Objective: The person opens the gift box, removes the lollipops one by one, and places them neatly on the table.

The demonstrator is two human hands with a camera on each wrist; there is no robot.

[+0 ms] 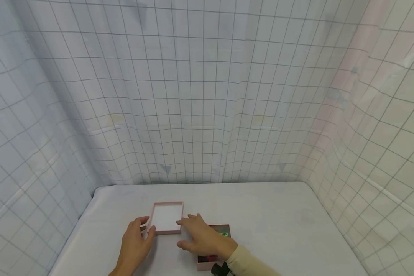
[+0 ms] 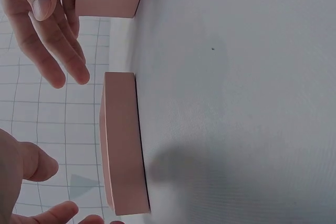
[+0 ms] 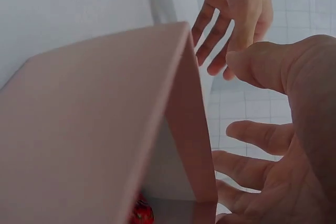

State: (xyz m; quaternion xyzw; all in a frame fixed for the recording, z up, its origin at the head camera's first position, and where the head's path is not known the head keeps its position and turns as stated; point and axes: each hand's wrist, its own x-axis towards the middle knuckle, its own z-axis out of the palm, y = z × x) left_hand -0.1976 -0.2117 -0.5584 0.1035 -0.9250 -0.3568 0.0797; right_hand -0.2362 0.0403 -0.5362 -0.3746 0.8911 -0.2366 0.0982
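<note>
In the head view a shallow pink box lid (image 1: 169, 232), white inside, lies hollow side up on the table. My left hand (image 1: 134, 243) is at its left side with the fingers spread; whether they touch the rim cannot be told. My right hand (image 1: 205, 238) reaches over a deeper pink box (image 1: 206, 266), its fingertips near the lid's right edge, holding nothing. Part of that box is hidden under the hand and forearm. Inside it, a shiny red item (image 3: 142, 212) shows in the right wrist view, and something green (image 1: 224, 234) in the head view.
A white cloth covers the table (image 1: 279, 222). White grid-patterned curtains (image 1: 203, 96) enclose the back and both sides. A black device (image 1: 221, 269) sits at the right wrist, close to the box's front edge.
</note>
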